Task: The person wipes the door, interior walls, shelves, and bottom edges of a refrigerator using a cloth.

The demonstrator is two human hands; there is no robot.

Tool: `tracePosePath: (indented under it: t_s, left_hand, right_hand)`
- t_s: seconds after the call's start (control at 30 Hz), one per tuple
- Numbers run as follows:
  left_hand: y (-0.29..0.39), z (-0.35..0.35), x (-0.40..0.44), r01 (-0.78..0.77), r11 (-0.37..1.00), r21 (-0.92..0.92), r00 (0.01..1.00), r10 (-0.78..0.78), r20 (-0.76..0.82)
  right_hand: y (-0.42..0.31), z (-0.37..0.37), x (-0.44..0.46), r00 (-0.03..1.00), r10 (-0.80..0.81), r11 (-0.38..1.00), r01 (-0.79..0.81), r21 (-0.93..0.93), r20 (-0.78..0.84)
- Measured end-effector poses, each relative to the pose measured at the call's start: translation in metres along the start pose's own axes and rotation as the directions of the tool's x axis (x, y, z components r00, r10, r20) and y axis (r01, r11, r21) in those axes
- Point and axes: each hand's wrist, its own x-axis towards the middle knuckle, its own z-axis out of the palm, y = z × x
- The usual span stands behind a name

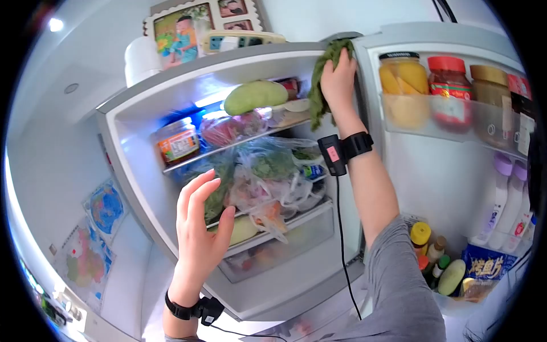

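My right hand (338,82) is closed on a green cloth (320,85), pressing it against the upper right edge of the open fridge (228,62), beside the door hinge. Part of the cloth hangs down below my fingers. My left hand (199,228) is raised in front of the lower shelves with its fingers apart, holding nothing. Behind it lie clear plastic bags of vegetables (273,176). A large green gourd (256,97) rests on the top shelf, and a jar with an orange label (178,142) stands at its left end.
The fridge door (421,171) stands open at right. Its upper rack holds a jar of yellow fruit (403,80) and a red-lidded jar (450,85). Lower are purple-capped tubes (496,194) and a blue snack packet (484,262). A photo frame (219,17) stands on top. Cables trail from both wrist straps.
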Motion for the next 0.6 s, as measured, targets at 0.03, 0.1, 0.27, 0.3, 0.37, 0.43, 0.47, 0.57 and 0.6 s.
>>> tracePosePath:
  t_s: [0.03, 0.1, 0.27, 0.3, 0.37, 0.43, 0.47, 0.57, 0.6]
  left_hand:
    - [-0.005, -0.004, 0.003, -0.027, 0.998, 0.052, 0.999, 0.028, -0.018]
    - [-0.014, -0.008, 0.007, -0.014, 0.997, 0.08, 0.999, 0.018, -0.051]
    - [-0.037, -0.01, 0.012, -0.012, 0.985, 0.17, 0.989, 0.037, -0.144]
    - [-0.04, -0.01, 0.012, -0.01, 0.983, 0.182, 0.984, 0.042, -0.175]
    - [-0.042, -0.011, 0.011, 0.004, 0.987, 0.161, 0.977, 0.03, -0.21]
    - [-0.046, -0.017, 0.007, 0.025, 0.988, 0.153, 0.968, 0.014, -0.249]
    - [-0.048, -0.022, 0.003, 0.023, 0.987, 0.157, 0.965, 0.019, -0.261]
    - [-0.057, -0.044, -0.009, 0.018, 0.984, 0.179, 0.954, 0.037, -0.297]
    - [-0.057, -0.054, -0.015, 0.036, 0.982, 0.188, 0.956, 0.021, -0.293]
  right_hand:
    - [-0.005, 0.006, 0.002, 1.0, 0.024, 0.999, -0.024, -0.022, 0.004]
    - [-0.012, 0.007, 0.0, 0.999, 0.026, 0.999, -0.025, -0.025, 0.044]
    - [-0.043, 0.02, -0.032, 0.946, -0.324, 0.944, 0.323, 0.059, -0.001]
    - [-0.067, 0.019, -0.042, 0.958, -0.276, 0.953, 0.263, 0.148, 0.076]
    - [-0.104, 0.026, -0.062, 0.935, -0.347, 0.924, 0.328, 0.194, 0.072]
    - [-0.142, 0.035, -0.084, 0.901, -0.432, 0.871, 0.404, 0.28, 0.044]
    - [-0.157, 0.041, -0.093, 0.89, -0.453, 0.841, 0.409, 0.355, 0.048]
    - [-0.214, 0.05, -0.118, 0.858, -0.514, 0.741, 0.43, 0.515, 0.022]
    - [-0.231, 0.059, -0.128, 0.846, -0.533, 0.716, 0.435, 0.546, 0.025]
